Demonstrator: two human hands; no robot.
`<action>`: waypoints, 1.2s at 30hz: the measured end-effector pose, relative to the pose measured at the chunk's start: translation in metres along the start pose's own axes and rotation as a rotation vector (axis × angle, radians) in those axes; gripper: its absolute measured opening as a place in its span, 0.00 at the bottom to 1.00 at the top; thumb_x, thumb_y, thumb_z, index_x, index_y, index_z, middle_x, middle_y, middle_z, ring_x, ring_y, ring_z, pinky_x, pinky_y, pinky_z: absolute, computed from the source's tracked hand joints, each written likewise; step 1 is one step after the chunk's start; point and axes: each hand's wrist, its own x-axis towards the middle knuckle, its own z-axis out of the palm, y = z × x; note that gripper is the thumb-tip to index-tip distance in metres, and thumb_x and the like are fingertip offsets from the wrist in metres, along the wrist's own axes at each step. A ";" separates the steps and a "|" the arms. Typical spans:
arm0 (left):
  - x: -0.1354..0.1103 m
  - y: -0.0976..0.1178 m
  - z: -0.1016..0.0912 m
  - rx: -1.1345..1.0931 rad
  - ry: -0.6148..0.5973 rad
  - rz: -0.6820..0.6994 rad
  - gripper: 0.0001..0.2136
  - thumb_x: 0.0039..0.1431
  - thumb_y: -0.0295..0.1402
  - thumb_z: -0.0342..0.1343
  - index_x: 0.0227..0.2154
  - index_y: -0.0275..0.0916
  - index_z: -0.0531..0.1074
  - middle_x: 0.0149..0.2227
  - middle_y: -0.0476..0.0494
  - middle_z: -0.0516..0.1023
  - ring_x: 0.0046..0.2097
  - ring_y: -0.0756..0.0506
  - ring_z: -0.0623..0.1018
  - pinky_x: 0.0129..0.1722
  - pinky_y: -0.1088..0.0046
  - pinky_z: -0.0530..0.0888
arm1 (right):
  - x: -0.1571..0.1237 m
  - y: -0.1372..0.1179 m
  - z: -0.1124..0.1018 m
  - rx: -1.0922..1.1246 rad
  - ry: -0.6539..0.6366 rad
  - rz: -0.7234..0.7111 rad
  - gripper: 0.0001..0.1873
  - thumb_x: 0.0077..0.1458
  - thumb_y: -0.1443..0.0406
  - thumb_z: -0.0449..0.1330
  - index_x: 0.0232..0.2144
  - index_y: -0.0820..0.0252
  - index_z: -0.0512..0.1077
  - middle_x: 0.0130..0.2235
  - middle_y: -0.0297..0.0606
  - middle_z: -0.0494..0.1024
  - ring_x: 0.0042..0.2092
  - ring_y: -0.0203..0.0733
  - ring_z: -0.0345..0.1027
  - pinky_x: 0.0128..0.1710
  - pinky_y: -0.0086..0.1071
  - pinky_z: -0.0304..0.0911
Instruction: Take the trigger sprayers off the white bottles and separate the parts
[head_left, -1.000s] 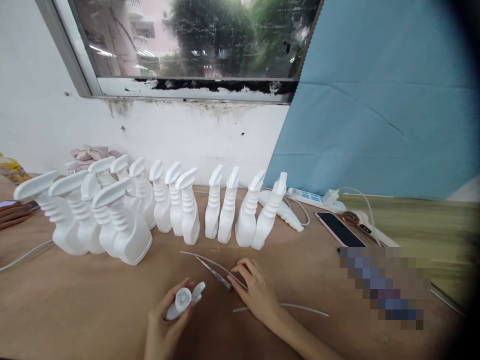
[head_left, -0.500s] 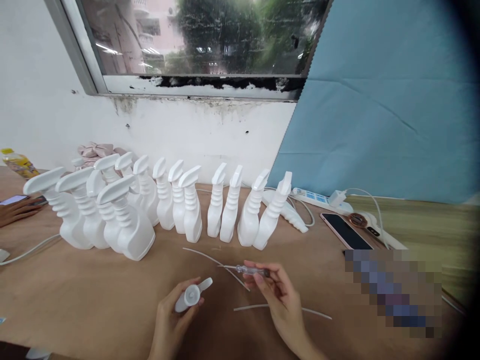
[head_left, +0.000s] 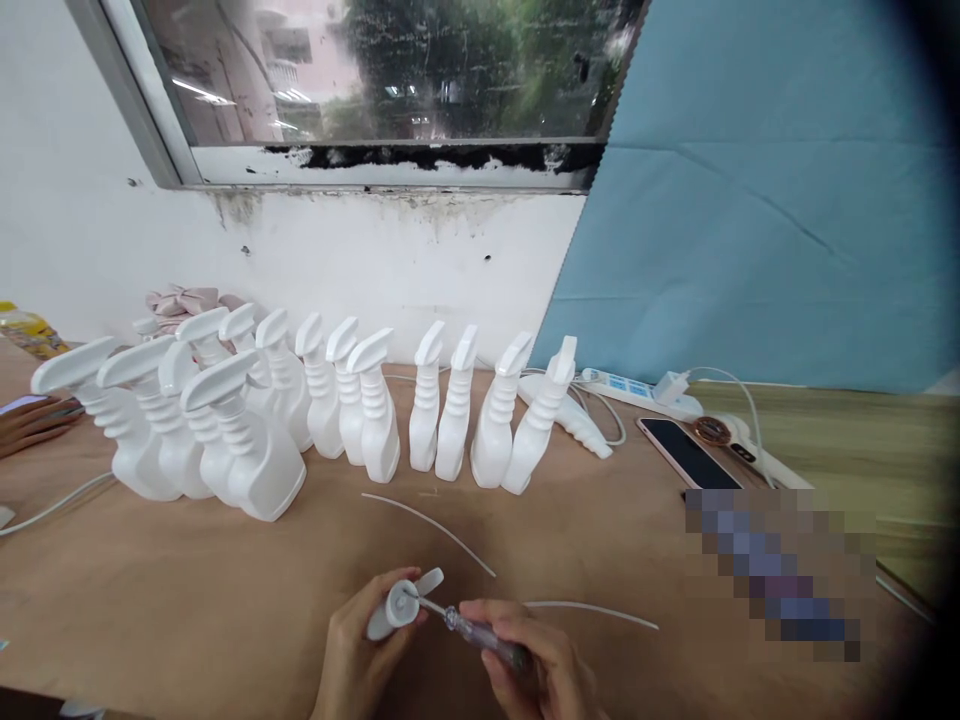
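Observation:
My left hand (head_left: 358,660) is closed round a small white spray-trigger head (head_left: 401,604), held low at the near edge of the table. My right hand (head_left: 541,665) grips a small clear-handled screwdriver (head_left: 480,632), and its thin tip touches the round face of the trigger head. Two thin white dip tubes lie on the brown tabletop just beyond my hands, one curved tube (head_left: 427,518) and one straighter tube (head_left: 592,611).
A row of several white spray bottles (head_left: 247,430) stands across the table's back. A phone (head_left: 686,452), a power strip (head_left: 637,392) and cables lie at right beside a blurred patch. Another person's hand (head_left: 30,420) rests at far left. A window and blue cloth are behind.
My right hand picked the screwdriver up off the table and brought it down and left to the trigger head. My left hand tilted the head toward it.

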 end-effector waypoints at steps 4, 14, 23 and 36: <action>0.000 0.004 0.004 0.060 0.027 0.179 0.12 0.52 0.31 0.57 0.40 0.42 0.69 0.37 0.49 0.78 0.36 0.51 0.78 0.36 0.83 0.73 | 0.008 -0.004 -0.002 -0.202 -0.115 -0.193 0.25 0.52 0.72 0.55 0.51 0.53 0.54 0.33 0.41 0.76 0.32 0.42 0.74 0.30 0.29 0.71; -0.001 0.010 0.003 0.057 0.025 0.288 0.11 0.53 0.28 0.56 0.40 0.41 0.66 0.34 0.49 0.77 0.35 0.52 0.77 0.35 0.84 0.72 | 0.000 -0.001 0.007 0.003 0.005 0.189 0.10 0.56 0.69 0.53 0.39 0.52 0.57 0.37 0.39 0.75 0.35 0.39 0.74 0.33 0.30 0.71; 0.001 0.009 -0.010 0.050 -0.101 0.190 0.10 0.53 0.32 0.56 0.39 0.41 0.68 0.35 0.48 0.77 0.36 0.50 0.76 0.35 0.82 0.71 | 0.023 0.001 0.003 0.362 0.050 0.719 0.13 0.55 0.56 0.54 0.33 0.58 0.58 0.35 0.40 0.75 0.32 0.38 0.72 0.35 0.34 0.68; 0.009 0.022 -0.020 -0.083 -0.383 0.008 0.12 0.54 0.34 0.55 0.42 0.41 0.71 0.40 0.44 0.76 0.40 0.46 0.74 0.40 0.75 0.70 | 0.018 0.015 0.007 0.622 0.078 0.850 0.16 0.51 0.54 0.58 0.32 0.58 0.57 0.33 0.37 0.76 0.32 0.39 0.72 0.34 0.35 0.68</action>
